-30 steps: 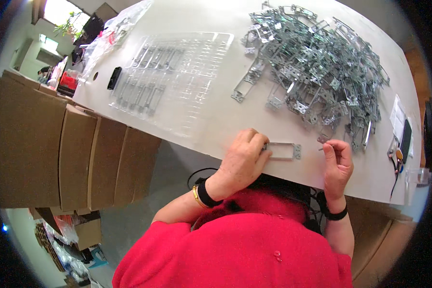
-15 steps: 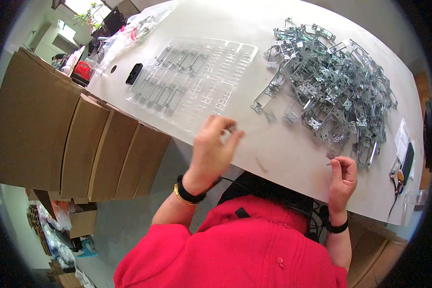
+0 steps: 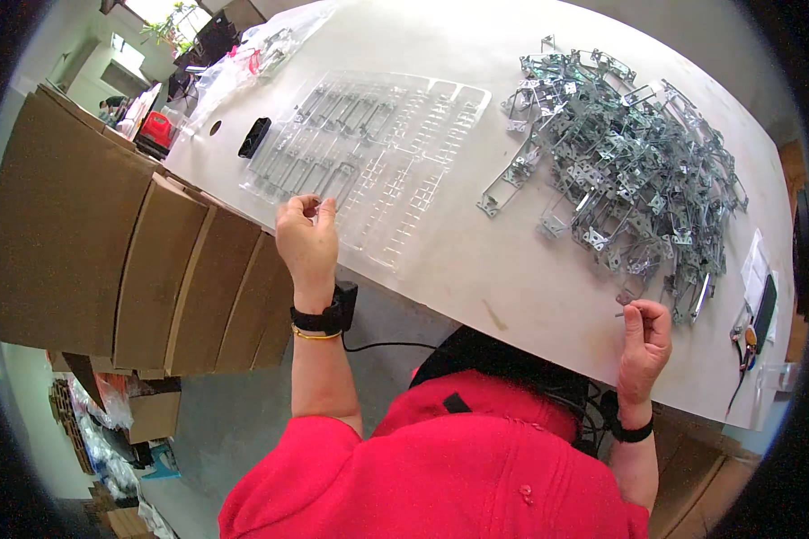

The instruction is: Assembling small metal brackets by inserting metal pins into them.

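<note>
My left hand [image 3: 307,242] is at the near edge of the clear plastic tray [image 3: 355,235], thumb and fingers pinched together. A thin metal bracket [image 3: 340,178] shows just beyond its fingertips, and the fingers seem closed on its near end. Several similar brackets lie in rows in the tray's left part, while the right-hand slots hold none. Beside the near edge of a large heap of metal brackets [image 3: 638,162], my right hand [image 3: 644,346] is closed in a pinch. A small grey metal tip sticks out of it; most of the piece is hidden by the fingers.
A black block-shaped part [image 3: 254,137] lies left of the tray, and a clear plastic bag [image 3: 261,54] behind it. Cardboard boxes [image 3: 72,234] stand against the table's left side. Papers [image 3: 754,274] and a dark tool-like object [image 3: 764,310] lie at the right edge.
My left hand has moved left from the open tabletop to the tray's near edge. My right hand stays in nearly the same place, still pinched.
</note>
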The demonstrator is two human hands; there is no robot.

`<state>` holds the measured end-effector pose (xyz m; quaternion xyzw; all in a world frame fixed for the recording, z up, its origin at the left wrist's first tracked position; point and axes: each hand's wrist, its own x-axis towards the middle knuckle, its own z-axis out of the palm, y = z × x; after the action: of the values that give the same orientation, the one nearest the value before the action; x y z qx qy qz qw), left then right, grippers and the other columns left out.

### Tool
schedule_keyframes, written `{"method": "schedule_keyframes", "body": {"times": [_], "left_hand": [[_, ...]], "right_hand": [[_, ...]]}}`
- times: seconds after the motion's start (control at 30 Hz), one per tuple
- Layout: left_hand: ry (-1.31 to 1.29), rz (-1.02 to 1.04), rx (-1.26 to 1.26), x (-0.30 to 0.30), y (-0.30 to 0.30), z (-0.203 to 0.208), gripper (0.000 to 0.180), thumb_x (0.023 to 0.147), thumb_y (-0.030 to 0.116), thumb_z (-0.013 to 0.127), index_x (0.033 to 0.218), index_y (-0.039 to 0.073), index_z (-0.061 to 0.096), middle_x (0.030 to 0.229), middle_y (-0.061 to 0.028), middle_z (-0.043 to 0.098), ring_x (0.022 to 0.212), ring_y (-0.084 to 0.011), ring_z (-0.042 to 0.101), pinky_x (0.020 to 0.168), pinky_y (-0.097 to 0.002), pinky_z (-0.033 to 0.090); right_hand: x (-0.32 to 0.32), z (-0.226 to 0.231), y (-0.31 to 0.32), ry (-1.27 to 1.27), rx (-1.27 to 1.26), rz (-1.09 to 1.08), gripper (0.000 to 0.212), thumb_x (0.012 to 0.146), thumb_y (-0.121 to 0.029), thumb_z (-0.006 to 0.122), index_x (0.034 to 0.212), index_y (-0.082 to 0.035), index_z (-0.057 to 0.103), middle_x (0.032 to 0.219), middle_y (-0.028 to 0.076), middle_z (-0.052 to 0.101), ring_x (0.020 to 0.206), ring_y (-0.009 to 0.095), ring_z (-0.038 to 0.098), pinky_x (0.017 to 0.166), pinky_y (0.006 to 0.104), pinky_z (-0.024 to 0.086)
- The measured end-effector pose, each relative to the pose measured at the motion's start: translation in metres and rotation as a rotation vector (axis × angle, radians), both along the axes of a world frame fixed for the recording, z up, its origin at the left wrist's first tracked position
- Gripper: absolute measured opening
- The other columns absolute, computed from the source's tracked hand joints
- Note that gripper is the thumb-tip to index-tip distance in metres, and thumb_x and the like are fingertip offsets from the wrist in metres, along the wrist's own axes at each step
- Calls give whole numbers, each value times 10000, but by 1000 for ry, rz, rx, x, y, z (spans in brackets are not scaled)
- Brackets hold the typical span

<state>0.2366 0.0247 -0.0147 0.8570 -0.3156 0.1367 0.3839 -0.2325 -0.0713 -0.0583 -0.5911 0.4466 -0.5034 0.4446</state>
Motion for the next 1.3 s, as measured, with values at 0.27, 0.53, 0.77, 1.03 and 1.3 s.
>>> {"method": "schedule_keyframes", "body": {"times": [0.27,0.53,0.77,1.03,1.3], "left_hand": [[-79,-6,71,0,-5,-9,259,882,213,834,989,-9,756,962,-169,694,927,-346,659,854,-457,520],[-67,7,125,-8,-9,-2,253,854,229,850,948,5,782,957,-171,697,964,-362,651,897,-463,510],[-155,23,154,-2,-8,-10,281,861,272,849,952,13,789,948,-174,700,910,-335,673,847,-434,532],[-101,43,130,-6,-10,-8,159,941,144,738,1003,8,792,951,-184,699,993,-370,661,931,-466,517],[-256,-34,188,-4,-2,-9,292,910,-21,568,1051,65,810,966,-207,704,984,-395,683,907,-461,543]], "right_hand": [[0,1,-1,13,4,1,87,1044,-84,724,1107,-52,672,1040,-17,657,954,80,596,881,235,481],[-1,0,-1,15,17,-7,88,1041,-83,730,1098,-50,672,1045,-17,658,955,77,588,877,231,473],[0,0,-1,10,14,-3,85,1039,-73,728,1096,-48,671,1045,-17,658,959,77,588,880,234,476],[0,-1,-1,18,3,3,82,1035,-57,726,1097,-48,672,1051,-15,657,964,81,593,891,239,483],[0,-1,0,13,6,10,77,1041,-60,719,1104,-53,674,1061,-11,657,967,81,596,882,238,482]]}}
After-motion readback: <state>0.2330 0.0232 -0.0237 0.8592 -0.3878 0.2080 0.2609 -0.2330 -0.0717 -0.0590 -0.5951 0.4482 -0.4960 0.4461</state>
